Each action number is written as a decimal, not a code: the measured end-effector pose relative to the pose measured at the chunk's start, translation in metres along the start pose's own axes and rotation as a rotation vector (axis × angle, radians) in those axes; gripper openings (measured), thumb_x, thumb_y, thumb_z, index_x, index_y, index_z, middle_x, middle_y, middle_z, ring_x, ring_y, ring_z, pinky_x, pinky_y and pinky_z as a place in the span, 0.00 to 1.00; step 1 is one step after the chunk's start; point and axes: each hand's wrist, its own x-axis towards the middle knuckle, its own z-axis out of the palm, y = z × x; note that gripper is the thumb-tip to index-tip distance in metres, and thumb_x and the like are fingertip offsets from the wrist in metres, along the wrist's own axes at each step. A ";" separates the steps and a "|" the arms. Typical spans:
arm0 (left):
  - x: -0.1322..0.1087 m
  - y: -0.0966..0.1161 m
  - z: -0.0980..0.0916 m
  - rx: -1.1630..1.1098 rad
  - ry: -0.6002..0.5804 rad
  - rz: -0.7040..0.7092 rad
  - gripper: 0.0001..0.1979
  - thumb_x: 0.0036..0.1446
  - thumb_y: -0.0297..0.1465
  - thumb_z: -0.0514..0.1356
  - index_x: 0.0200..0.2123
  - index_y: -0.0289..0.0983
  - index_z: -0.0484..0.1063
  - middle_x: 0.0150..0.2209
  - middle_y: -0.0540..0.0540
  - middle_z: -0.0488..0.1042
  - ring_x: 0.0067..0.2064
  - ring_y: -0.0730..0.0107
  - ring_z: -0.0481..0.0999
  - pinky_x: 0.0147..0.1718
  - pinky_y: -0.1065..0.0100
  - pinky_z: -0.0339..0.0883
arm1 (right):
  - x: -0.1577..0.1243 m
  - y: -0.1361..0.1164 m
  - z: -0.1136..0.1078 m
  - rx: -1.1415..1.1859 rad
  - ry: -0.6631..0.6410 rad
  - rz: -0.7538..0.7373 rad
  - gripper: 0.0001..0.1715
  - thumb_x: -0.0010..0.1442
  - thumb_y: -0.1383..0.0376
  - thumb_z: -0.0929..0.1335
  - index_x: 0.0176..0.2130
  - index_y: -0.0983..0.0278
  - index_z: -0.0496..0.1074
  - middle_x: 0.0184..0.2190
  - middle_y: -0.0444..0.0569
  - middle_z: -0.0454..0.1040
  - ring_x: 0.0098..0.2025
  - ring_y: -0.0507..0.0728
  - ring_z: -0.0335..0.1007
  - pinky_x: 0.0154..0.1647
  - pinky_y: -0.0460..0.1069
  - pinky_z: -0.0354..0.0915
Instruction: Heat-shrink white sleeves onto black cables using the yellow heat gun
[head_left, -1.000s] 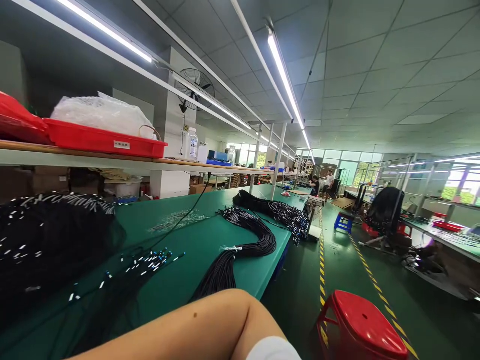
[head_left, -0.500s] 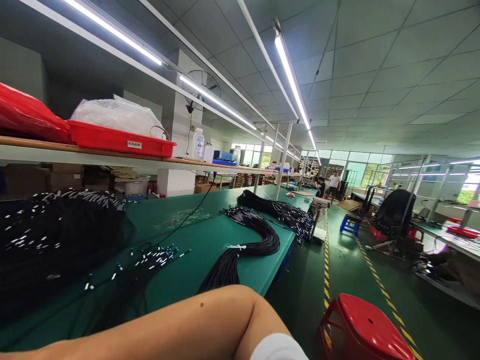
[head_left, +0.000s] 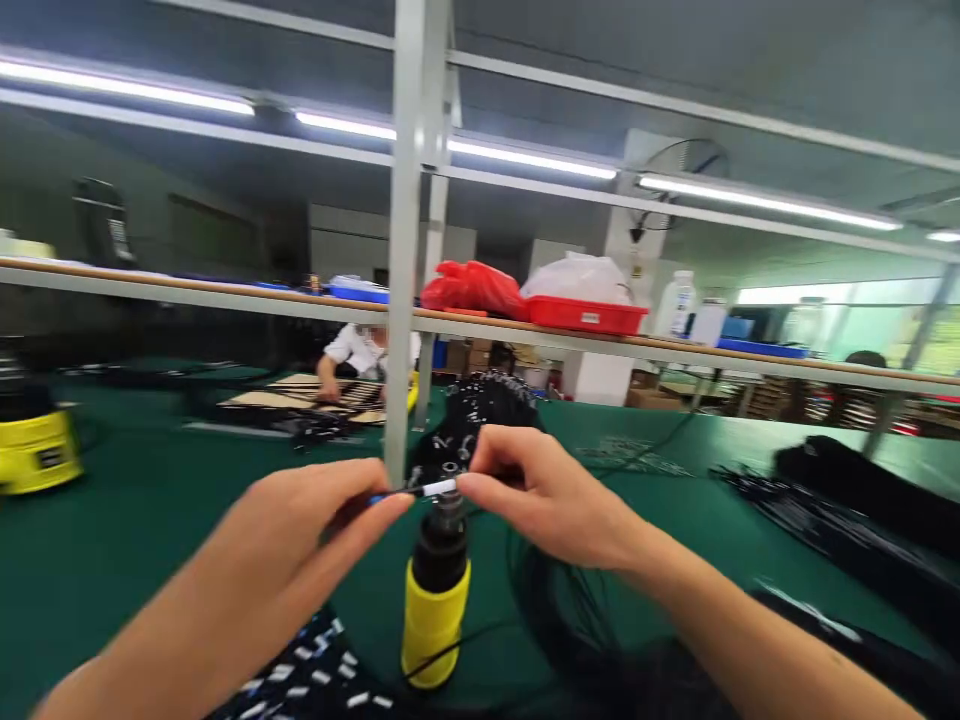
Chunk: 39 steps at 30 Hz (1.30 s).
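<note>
Both my hands meet in the middle of the head view, above an upright yellow-and-black heat gun [head_left: 436, 600] with its nozzle pointing up. Between finger and thumb, my left hand [head_left: 330, 520] pinches a thin black cable [head_left: 405, 492], a bit of blue showing at its fingers. My right hand [head_left: 536, 495] is closed at the other end, by a white sleeve [head_left: 439, 488] on the cable. That sleeve lies just over the nozzle. Below my left forearm lie black cables with white and blue ends [head_left: 315, 665]. More black cables [head_left: 562, 610] run under my right arm.
Behind the nozzle is a dark cable pile [head_left: 491, 400]. A metal post [head_left: 405, 250] and a shelf with a red tray [head_left: 585, 316] stand ahead. Another yellow tool [head_left: 37, 450] is at left; a person [head_left: 360, 352] works across the green table [head_left: 172, 530]. Cable bundles [head_left: 840, 530] lie right.
My view has swung left from the aisle and red stool to the bench. Earlier only a bent arm showed; now both hands are in view with the cable above the heat gun.
</note>
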 end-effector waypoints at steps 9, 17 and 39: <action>0.022 0.003 0.013 0.077 -0.225 -0.051 0.23 0.65 0.45 0.47 0.24 0.38 0.64 0.21 0.55 0.59 0.24 0.73 0.56 0.23 0.71 0.48 | 0.019 0.011 0.004 -0.123 0.011 0.072 0.14 0.59 0.62 0.66 0.24 0.63 0.62 0.22 0.39 0.61 0.24 0.49 0.53 0.24 0.45 0.50; 0.037 -0.011 0.027 -0.004 -0.147 -0.057 0.23 0.65 0.44 0.48 0.22 0.37 0.63 0.20 0.54 0.62 0.24 0.73 0.59 0.24 0.71 0.51 | 0.027 0.028 0.006 -0.149 0.038 0.102 0.15 0.58 0.60 0.66 0.23 0.62 0.60 0.20 0.39 0.60 0.23 0.49 0.53 0.23 0.45 0.50; 0.048 -0.034 0.043 -0.114 -0.153 -0.162 0.19 0.59 0.44 0.55 0.24 0.36 0.67 0.22 0.51 0.68 0.26 0.72 0.64 0.25 0.71 0.55 | 0.039 0.051 0.014 -0.250 0.079 0.149 0.12 0.56 0.61 0.66 0.23 0.62 0.64 0.22 0.42 0.68 0.25 0.52 0.59 0.26 0.46 0.53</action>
